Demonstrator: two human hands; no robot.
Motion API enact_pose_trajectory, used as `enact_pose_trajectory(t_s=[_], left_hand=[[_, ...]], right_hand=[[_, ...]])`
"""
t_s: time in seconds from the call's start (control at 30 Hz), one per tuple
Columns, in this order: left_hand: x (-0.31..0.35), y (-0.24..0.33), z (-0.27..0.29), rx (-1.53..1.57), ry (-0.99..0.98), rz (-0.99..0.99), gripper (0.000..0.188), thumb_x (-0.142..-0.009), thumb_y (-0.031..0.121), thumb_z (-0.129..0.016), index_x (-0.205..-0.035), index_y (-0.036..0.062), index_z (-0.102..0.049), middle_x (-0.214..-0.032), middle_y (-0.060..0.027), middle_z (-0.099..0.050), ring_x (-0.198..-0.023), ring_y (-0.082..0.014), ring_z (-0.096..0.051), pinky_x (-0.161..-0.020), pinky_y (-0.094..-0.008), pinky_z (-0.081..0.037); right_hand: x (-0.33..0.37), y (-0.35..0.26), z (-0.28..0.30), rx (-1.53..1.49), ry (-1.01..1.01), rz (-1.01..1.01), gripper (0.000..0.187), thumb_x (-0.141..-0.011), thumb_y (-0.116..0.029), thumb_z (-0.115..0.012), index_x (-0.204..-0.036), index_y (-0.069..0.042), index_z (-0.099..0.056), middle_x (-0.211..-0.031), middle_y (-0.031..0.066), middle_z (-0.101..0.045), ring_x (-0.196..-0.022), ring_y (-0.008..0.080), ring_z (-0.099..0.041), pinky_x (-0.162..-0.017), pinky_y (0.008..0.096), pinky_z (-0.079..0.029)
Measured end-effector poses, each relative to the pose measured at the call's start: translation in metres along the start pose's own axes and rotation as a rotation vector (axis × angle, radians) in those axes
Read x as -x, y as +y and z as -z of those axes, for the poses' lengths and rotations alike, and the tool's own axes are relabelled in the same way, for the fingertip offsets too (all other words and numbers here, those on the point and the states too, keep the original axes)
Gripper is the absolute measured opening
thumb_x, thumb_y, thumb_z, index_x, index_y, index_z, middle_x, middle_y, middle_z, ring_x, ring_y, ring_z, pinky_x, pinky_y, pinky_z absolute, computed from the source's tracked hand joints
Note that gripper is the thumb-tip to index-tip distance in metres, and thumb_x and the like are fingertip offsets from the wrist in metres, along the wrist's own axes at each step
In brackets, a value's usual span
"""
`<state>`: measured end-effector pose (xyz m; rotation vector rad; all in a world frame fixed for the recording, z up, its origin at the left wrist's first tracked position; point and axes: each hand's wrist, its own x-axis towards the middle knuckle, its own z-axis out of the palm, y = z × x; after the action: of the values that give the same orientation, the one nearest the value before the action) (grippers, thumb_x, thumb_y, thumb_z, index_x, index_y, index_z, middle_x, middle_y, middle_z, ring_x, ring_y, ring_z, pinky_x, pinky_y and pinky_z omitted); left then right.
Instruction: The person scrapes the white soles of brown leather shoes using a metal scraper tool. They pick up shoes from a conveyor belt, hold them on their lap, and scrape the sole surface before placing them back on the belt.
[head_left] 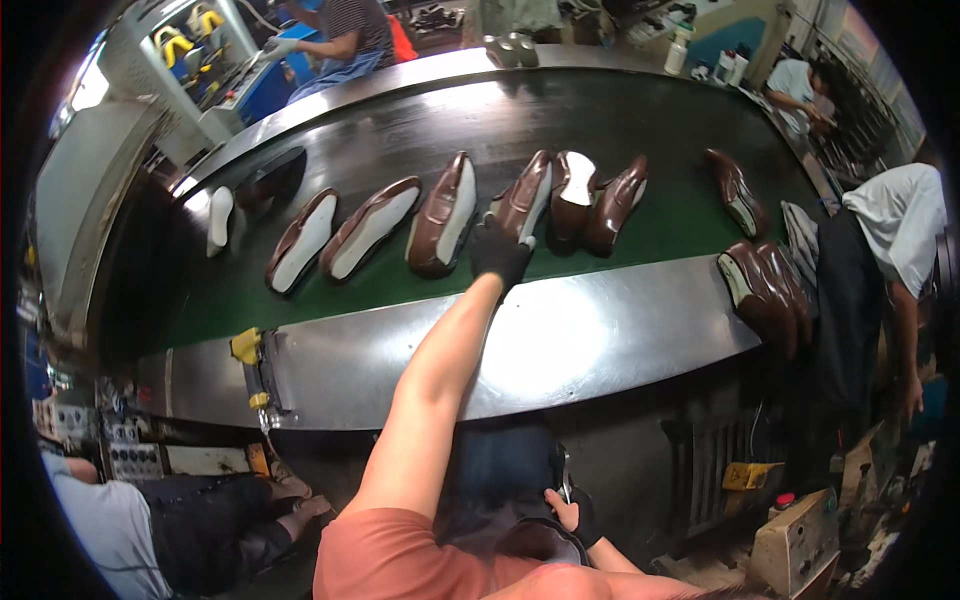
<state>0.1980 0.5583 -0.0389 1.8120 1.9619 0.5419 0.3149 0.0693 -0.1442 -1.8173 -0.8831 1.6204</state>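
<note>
My left hand (503, 252), in a black glove, reaches across the metal ledge and grips the heel end of a glossy brown shoe (526, 198) with a pale sole. To its left lies another brown shoe (444, 212), tilted to show its sole. On the right are a shoe with its white sole up (574, 190) and one leaning on its side (616, 205). Low in front of my body, my right hand (570, 513), in a dark fingerless glove, is closed round a slim metal tool (566, 472); its kind is not clear.
The shoes lie on a dark green conveyor belt (380, 110) behind a shiny metal ledge (400, 340). A yellow-and-black device (258, 370) sits on the ledge's left. More brown shoes (768, 290) stand at its right end. People work on both sides and beyond the belt.
</note>
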Motion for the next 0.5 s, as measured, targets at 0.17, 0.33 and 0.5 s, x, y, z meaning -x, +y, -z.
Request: enact_pose_trajectory(t_s=[0.17,0.33,0.5], left_hand=[[0.075,-0.059,0.097,0.353,-0.264,-0.387,0.054,-0.083,0.027,-0.074,-0.126,-0.0014,-0.058,-0.120,-0.0104,-0.065,-0.106,-0.0192,-0.062,-0.087,-0.0333,-0.051],[0.295,-0.196,0.202,1.058,-0.110,0.179,0.059,-0.076,0.003,-0.067,-0.133,0.0024,-0.054,-0.124,-0.0102,-0.061,-0.112,-0.0199,-0.059,-0.093,-0.0323,-0.051],[0.415,-0.247,0.222,0.786,0.106,-0.303,0.064,-0.070,0.009,-0.082,-0.127,0.0018,-0.053,-0.127,-0.0121,-0.058,-0.122,-0.0257,-0.054,-0.105,-0.0387,-0.044]], right_hand=[[0.019,0.001,-0.002,-0.067,-0.090,0.003,0.074,-0.091,-0.036,-0.067,-0.149,-0.003,-0.035,-0.147,0.0163,-0.044,-0.136,0.0240,-0.039,-0.113,0.0348,-0.028],[0.050,-0.002,-0.004,0.024,-0.068,0.111,0.050,-0.090,-0.037,-0.067,-0.126,-0.004,-0.054,-0.114,0.0091,-0.056,-0.109,0.0199,-0.051,-0.097,0.0349,-0.040],[0.083,-0.042,-0.017,0.081,-0.049,0.245,0.035,-0.091,-0.037,-0.067,-0.080,-0.005,-0.059,-0.066,-0.0021,-0.050,-0.065,0.0100,-0.045,-0.059,0.0315,-0.040]])
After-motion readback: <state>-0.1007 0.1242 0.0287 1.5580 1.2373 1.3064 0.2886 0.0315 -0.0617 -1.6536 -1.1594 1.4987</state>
